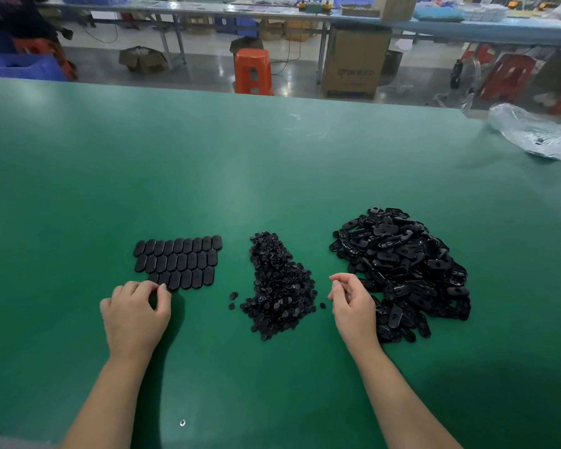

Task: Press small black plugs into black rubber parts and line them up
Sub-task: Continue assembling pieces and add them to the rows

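Head view: left hand (136, 314) curls on the end part of the lined rows (178, 262) on the green desk (272, 176); right hand (350, 301), loosely curled and empty, hovers between plugs (279, 286) and loose parts (405, 270). Box (355, 59) lettering is unreadable.

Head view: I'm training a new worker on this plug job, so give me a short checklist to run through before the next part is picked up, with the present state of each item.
1. Finished parts lined up in rows on the green table: ok, three neat rows.
2. Left hand done placing at the near row's left end: cannot tell, its fingers cover the part there.
3. Right hand free for a new pick: ok as far as visible; its fingers are loosely curled, nothing seen in them.
4. Plug pile within reach: ok, it lies between the hands.
5. Rubber part pile within reach: ok, beside the right hand.
6. Stray plugs gathered: not ok, a few lie apart from the pile.
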The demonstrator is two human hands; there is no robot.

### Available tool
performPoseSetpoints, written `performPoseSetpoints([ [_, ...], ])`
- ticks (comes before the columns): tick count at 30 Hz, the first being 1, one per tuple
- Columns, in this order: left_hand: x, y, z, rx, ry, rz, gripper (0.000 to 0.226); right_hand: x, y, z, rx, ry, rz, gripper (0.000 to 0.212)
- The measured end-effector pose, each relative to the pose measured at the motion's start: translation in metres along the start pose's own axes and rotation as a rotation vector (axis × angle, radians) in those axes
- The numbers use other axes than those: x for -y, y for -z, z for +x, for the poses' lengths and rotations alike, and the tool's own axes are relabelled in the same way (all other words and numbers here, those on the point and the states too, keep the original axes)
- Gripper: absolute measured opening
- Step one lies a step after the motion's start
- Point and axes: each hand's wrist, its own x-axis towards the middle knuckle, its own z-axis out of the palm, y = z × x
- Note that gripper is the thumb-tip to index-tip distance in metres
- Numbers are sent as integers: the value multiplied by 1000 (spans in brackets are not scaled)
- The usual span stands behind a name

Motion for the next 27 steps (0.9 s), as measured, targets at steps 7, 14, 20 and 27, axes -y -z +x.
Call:
performPoseSetpoints([
  [7,-66,-1,-5,185,-45,-276,10,-1,-1,1,0,5,-19,19],
  [14,-99,-16,-10,400,-28,-247,25,-1,-2,0,4,6,-66,21],
  [20,-77,-16,-10,464,-159,-306,25,0,-3,0,5,-13,-64,22],
  [27,-90,-17,-30,329,-211,-246,22,0,-2,0,11,-15,-73,22],
])
